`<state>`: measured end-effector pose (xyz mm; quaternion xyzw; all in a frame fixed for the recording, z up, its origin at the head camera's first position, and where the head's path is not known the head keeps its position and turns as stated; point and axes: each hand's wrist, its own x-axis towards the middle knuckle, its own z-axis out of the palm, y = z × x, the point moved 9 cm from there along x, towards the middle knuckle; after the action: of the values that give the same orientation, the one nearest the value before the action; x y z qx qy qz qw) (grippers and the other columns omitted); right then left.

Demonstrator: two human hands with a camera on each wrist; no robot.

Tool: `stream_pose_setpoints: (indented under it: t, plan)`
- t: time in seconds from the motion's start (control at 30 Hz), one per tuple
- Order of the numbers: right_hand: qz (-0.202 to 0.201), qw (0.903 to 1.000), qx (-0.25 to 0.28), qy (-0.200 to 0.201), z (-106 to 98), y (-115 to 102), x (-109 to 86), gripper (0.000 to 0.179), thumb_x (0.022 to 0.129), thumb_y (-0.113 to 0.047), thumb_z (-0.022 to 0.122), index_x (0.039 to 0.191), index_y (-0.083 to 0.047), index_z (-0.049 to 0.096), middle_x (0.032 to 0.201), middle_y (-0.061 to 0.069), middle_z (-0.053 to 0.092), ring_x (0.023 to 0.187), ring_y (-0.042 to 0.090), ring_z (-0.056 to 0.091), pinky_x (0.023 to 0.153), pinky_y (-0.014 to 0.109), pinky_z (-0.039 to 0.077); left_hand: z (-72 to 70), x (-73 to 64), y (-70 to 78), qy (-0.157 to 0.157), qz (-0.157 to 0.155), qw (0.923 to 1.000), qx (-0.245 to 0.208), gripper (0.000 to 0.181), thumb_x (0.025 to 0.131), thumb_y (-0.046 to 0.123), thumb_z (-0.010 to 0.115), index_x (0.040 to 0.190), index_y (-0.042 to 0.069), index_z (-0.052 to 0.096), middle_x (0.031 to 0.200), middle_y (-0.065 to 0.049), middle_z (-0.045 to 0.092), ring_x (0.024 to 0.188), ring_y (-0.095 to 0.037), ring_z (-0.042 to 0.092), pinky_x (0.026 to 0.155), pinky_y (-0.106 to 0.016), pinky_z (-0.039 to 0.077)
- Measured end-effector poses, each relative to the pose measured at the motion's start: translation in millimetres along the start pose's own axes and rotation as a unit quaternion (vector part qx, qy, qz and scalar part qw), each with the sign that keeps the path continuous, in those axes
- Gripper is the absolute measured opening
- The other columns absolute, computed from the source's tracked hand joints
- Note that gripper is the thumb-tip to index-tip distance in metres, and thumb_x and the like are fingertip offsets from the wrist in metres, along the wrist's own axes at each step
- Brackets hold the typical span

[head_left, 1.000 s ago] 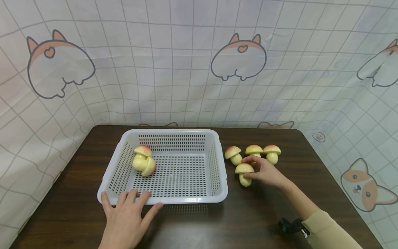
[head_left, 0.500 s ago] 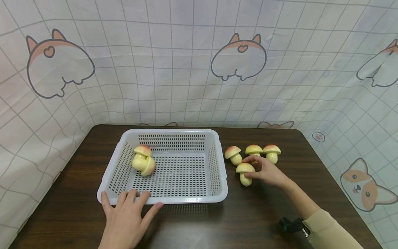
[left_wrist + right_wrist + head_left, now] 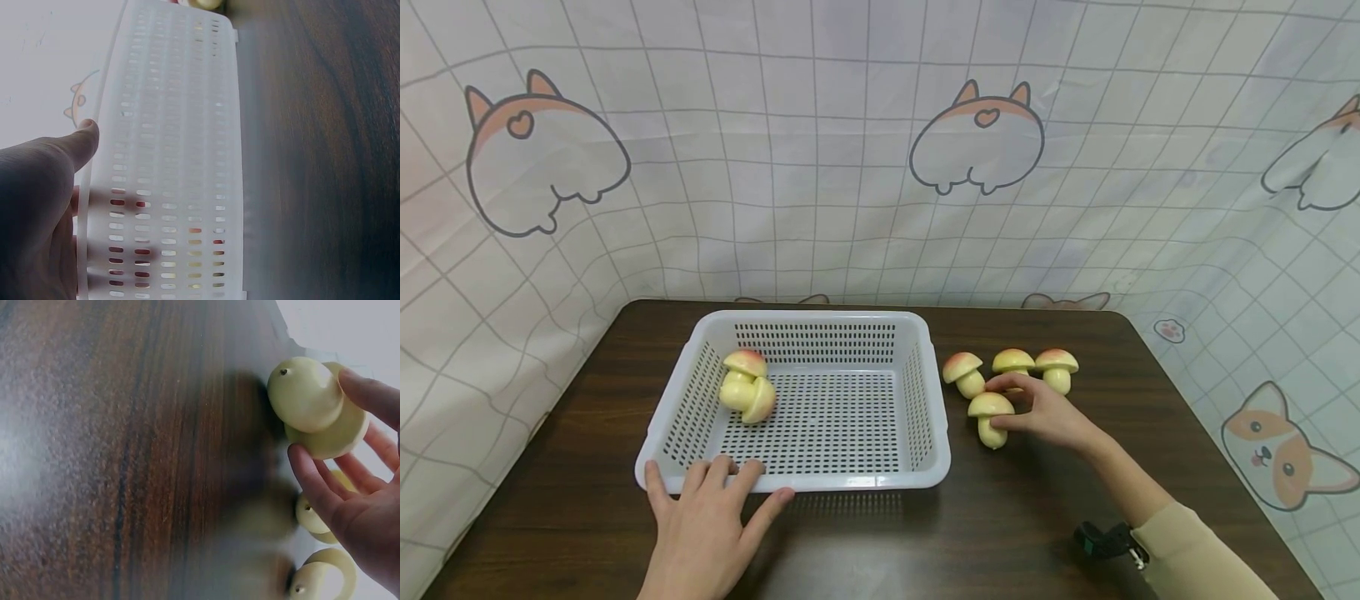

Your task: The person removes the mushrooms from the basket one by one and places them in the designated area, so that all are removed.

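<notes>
My left hand (image 3: 703, 521) holds the near rim of a white perforated plastic basket (image 3: 850, 482), fingers hooked over the rim. In the left wrist view the thumb (image 3: 84, 140) lies at the rim of the basket wall (image 3: 175, 125). Inside the basket, two pale yellow toy mushrooms (image 3: 747, 387) with reddish caps lie against each other on the left side. To the basket's right, my right hand (image 3: 1045, 412) pinches a toy mushroom (image 3: 990, 406) between thumb and fingers. The right wrist view shows this mushroom (image 3: 306, 394) with its stem end towards the camera.
Behind the right hand are three more toy mushrooms: a left one (image 3: 964, 375), a middle one (image 3: 1012, 360) partly hidden by the fingers, and a right one (image 3: 1057, 371). A patterned cloth (image 3: 850, 208) hangs around the dark wooden table (image 3: 880, 550). A black strap (image 3: 1105, 542) is at the right wrist.
The right hand and its mushroom have shifted very slightly to the right since a second ago. The left hand and the basket stay in place.
</notes>
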<state>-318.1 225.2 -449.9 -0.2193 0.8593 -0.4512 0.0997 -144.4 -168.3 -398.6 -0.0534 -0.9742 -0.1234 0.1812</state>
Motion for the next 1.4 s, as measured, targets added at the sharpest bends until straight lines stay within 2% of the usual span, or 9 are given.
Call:
stream_pose_setpoints:
  t: [0.17, 0.33, 0.53, 0.77, 0.97, 1.2, 1.4]
  plan:
    - [0.004, 1.0000, -0.005, -0.001, -4, -2, -1.4, 0.056, 0.088, -0.019, 0.084, 0.134, 0.001, 0.058, 0.135, 0.017, 0.060, 0.127, 0.040, 0.056, 0.098, 0.056, 0.046, 1.2, -0.1, 0.4, -0.007, -0.002, 1.0000, 0.000, 0.048, 0.094, 0.062, 0.063, 0.110, 0.016, 0.067, 0.099, -0.012, 0.060, 0.109, -0.042, 0.056, 0.103, -0.084, 0.001]
    - [0.005, 0.9999, 0.008, -0.010, -10, -7, -1.6, 0.059, 0.090, -0.016, 0.082, 0.137, 0.005, 0.054, 0.141, 0.026, 0.053, 0.131, 0.048, 0.051, 0.100, 0.061, 0.045, 1.2, 0.2, 0.7, -0.012, -0.004, 0.9999, -0.003, 0.049, 0.095, 0.062, 0.063, 0.111, 0.016, 0.068, 0.100, -0.011, 0.061, 0.108, -0.042, 0.055, 0.103, -0.084, 0.002]
    - [-0.002, 0.9999, -0.009, -0.014, -24, -17, 4.7, 0.059, 0.090, -0.017, 0.082, 0.138, 0.002, 0.053, 0.141, 0.026, 0.053, 0.130, 0.048, 0.053, 0.099, 0.061, 0.047, 0.3, -0.2, 1.1, -0.010, -0.003, 0.9999, -0.003, 0.048, 0.095, 0.061, 0.064, 0.111, 0.016, 0.068, 0.100, -0.011, 0.060, 0.107, -0.042, 0.055, 0.102, -0.085, 0.004]
    - [-0.006, 0.9988, -0.050, 0.000, -44, -43, 14.7, 0.055, 0.091, -0.021, 0.082, 0.137, -0.005, 0.057, 0.138, 0.020, 0.058, 0.130, 0.042, 0.054, 0.094, 0.050, 0.054, 0.6, 0.3, 0.7, -0.009, -0.002, 0.9999, -0.006, 0.050, 0.095, 0.062, 0.063, 0.112, 0.015, 0.068, 0.101, -0.012, 0.060, 0.104, -0.043, 0.055, 0.101, -0.086, 0.003]
    - [-0.026, 0.9965, -0.079, 0.009, -51, -69, 29.8, 0.053, 0.092, -0.025, 0.081, 0.137, -0.009, 0.058, 0.136, 0.013, 0.060, 0.128, 0.038, 0.057, 0.096, 0.054, 0.050, 1.2, 0.5, 1.0, -0.014, 0.000, 0.9999, -0.003, 0.050, 0.095, 0.062, 0.062, 0.112, 0.015, 0.068, 0.101, -0.013, 0.060, 0.105, -0.044, 0.055, 0.101, -0.086, 0.003]
    - [-0.051, 0.9935, -0.102, 0.000, -44, -103, 53.6, 0.052, 0.095, -0.031, 0.077, 0.138, -0.010, 0.056, 0.138, 0.012, 0.059, 0.127, 0.034, 0.057, 0.100, 0.055, 0.047, 3.0, 0.9, 0.1, -0.027, -0.004, 0.9996, 0.002, 0.053, 0.095, 0.064, 0.060, 0.113, 0.015, 0.069, 0.101, -0.013, 0.060, 0.107, -0.043, 0.055, 0.101, -0.086, 0.000]
    - [-0.064, 0.9947, -0.079, -0.017, -33, -132, 75.0, 0.052, 0.096, -0.031, 0.076, 0.139, -0.010, 0.056, 0.138, 0.010, 0.058, 0.127, 0.031, 0.057, 0.099, 0.052, 0.049, 3.8, 1.1, 0.3, -0.033, -0.007, 0.9994, 0.002, 0.054, 0.096, 0.064, 0.060, 0.113, 0.014, 0.069, 0.102, -0.014, 0.060, 0.108, -0.044, 0.054, 0.101, -0.086, -0.001]
